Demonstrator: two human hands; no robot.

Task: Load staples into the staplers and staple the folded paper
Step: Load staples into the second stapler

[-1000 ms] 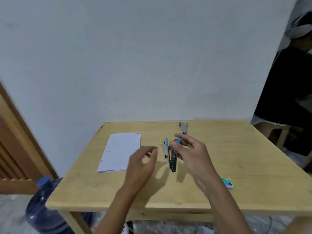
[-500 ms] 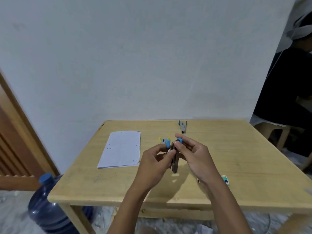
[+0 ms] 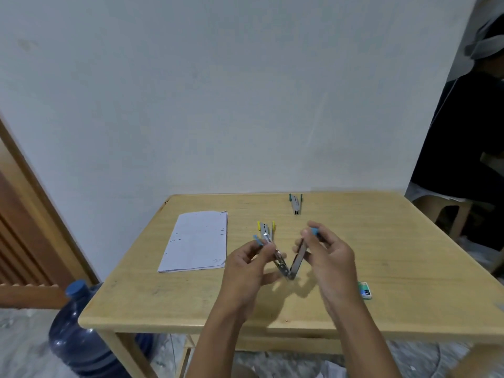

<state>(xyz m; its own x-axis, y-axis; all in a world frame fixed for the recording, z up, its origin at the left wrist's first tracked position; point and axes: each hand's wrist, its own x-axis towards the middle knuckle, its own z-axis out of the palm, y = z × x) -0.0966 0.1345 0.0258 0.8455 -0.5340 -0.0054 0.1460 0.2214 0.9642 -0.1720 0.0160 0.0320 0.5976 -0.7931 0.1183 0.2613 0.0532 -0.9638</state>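
Here the blue stapler (image 3: 296, 261) is gripped splayed, one leg by the left hand (image 3: 245, 264), one by the right hand (image 3: 331, 255), which the staple box (image 3: 365, 290), to the stapler's right, lies nearer.

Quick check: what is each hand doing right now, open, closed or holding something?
Left hand: pinches one arm of the opened stapler.
Right hand: pinches its other arm.

Dim, soft light; warped edges
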